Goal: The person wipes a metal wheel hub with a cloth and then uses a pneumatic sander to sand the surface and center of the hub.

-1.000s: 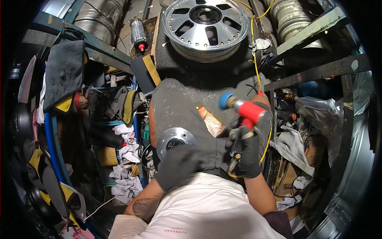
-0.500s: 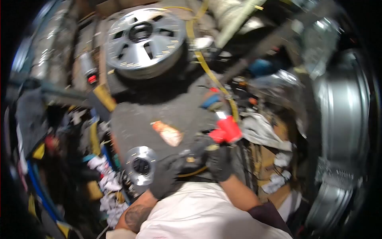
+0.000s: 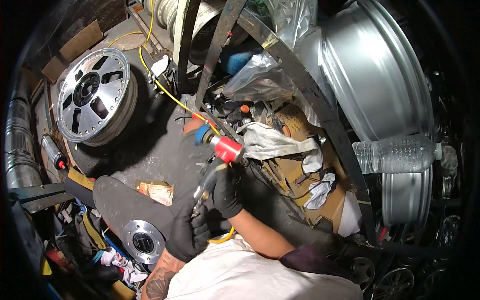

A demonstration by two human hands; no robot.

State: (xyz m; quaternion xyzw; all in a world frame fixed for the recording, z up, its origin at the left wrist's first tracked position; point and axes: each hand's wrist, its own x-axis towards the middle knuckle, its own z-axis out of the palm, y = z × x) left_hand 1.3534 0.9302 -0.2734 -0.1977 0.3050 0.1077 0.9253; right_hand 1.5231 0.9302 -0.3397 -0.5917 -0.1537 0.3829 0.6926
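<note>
My right hand point(image 3: 227, 192), in a black glove, is wrapped round the dark handle of a red air sander point(image 3: 228, 150). The sander's blue disc pad point(image 3: 203, 135) points up and to the left. My left hand point(image 3: 190, 230), gloved too, is closed at the tool's metal lower end, where the air fitting point(image 3: 201, 195) shows. Its fingers partly hide that end. A yellow air hose point(image 3: 231, 236) passes below my hands. Left of my left hand lies a round machined centre cap point(image 3: 143, 242), on the dark padded surface point(image 3: 120, 200).
An alloy wheel point(image 3: 92, 92) lies at the upper left, near a grey-and-red tool point(image 3: 53, 151). Metal frame bars point(image 3: 310, 95) cross on the right, before a silver rim point(image 3: 377, 70) and a plastic bottle point(image 3: 395, 154). Rags point(image 3: 277, 142) lie on cardboard point(image 3: 290, 170).
My view has swung to the right, so the wheel and centre cap appear further left. The sander stays in my right hand; my left hand is closed at its lower end.
</note>
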